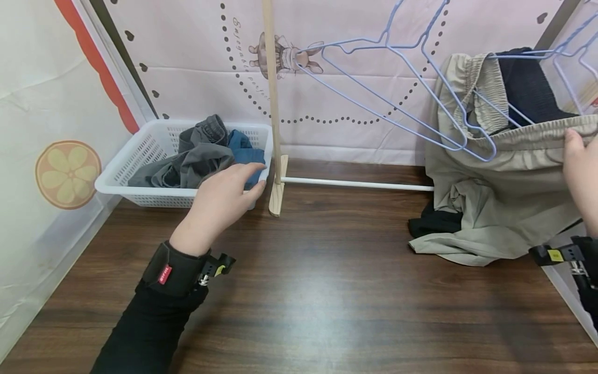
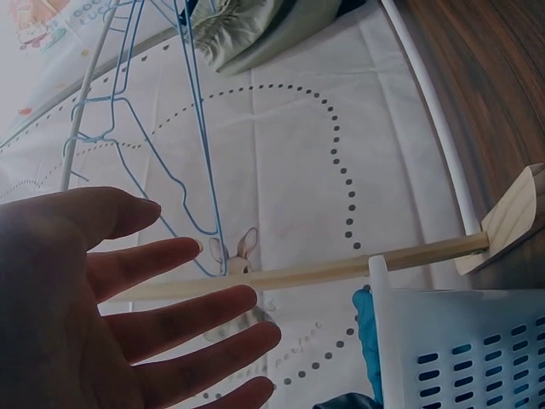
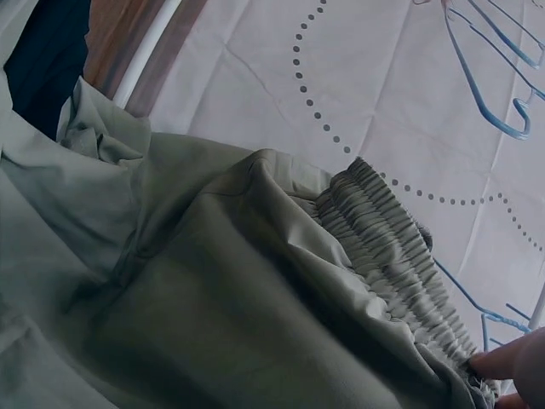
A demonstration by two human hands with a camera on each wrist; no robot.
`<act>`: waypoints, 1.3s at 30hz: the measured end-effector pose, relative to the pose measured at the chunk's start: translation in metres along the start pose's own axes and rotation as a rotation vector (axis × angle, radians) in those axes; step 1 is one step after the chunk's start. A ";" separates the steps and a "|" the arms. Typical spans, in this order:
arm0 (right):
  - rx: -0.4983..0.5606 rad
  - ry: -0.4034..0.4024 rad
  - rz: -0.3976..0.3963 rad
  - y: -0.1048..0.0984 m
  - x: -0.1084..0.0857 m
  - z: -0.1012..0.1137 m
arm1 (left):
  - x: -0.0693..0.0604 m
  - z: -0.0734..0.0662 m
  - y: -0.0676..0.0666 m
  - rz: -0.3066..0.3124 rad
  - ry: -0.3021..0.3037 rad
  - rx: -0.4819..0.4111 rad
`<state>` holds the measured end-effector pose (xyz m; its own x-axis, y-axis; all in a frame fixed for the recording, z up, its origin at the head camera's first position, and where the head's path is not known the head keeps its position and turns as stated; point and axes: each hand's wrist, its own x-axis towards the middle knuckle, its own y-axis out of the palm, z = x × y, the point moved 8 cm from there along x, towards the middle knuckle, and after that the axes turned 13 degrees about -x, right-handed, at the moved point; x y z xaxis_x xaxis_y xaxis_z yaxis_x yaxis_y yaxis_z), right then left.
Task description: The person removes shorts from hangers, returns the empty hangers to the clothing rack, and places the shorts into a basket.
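Note:
My left hand (image 1: 224, 200) is held over the front right corner of a white slotted basket (image 1: 149, 191), fingers extended with nothing between them. Grey garments (image 1: 201, 158) and a blue cloth (image 1: 242, 148) lie in that basket. On the right, beige elastic-waist trousers (image 1: 523, 176) hang from a blue wire hanger (image 1: 523, 55). At their waistband (image 3: 400, 264) my right hand (image 1: 584, 176) pinches the edge, the thumb showing in front; the frame cuts off part of this hand. Dark fabric (image 1: 530, 85) shows behind the waistband, and the trouser legs trail onto the table.
Bare blue hangers (image 1: 386, 45) hang in the middle, between the basket and the trousers. A wooden post (image 1: 271, 78) on a small foot stands beside the basket. From it a white bar (image 1: 355, 183) runs low along the back of the brown table (image 1: 327, 291). Printed cloth covers the back.

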<state>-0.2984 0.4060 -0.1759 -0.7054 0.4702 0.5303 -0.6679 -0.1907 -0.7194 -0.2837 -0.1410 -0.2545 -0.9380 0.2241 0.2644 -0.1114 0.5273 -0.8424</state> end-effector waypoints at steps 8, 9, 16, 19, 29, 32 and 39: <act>-0.046 -0.006 0.076 0.004 -0.001 0.007 | 0.001 -0.001 0.001 -0.002 0.006 -0.002; -0.049 -0.006 0.080 0.004 -0.001 0.009 | 0.001 -0.001 0.001 -0.003 0.006 -0.002; -0.067 -0.056 0.007 0.000 -0.009 0.020 | 0.000 0.001 0.000 0.007 -0.010 -0.008; -0.069 -0.061 -0.005 0.000 -0.010 0.022 | 0.000 0.002 0.000 0.005 -0.011 -0.007; -0.005 -0.082 0.031 0.001 -0.003 0.028 | 0.000 0.002 0.000 -0.006 -0.008 -0.001; 0.021 -0.084 0.056 0.001 -0.002 0.032 | 0.000 0.002 0.001 -0.003 -0.010 -0.005; 0.027 -0.102 0.028 -0.003 -0.009 0.044 | 0.001 0.001 0.003 0.006 -0.029 -0.019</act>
<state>-0.3006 0.3649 -0.1586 -0.7435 0.3743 0.5542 -0.6528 -0.2263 -0.7229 -0.2851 -0.1399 -0.2573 -0.9478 0.2034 0.2456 -0.1001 0.5415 -0.8347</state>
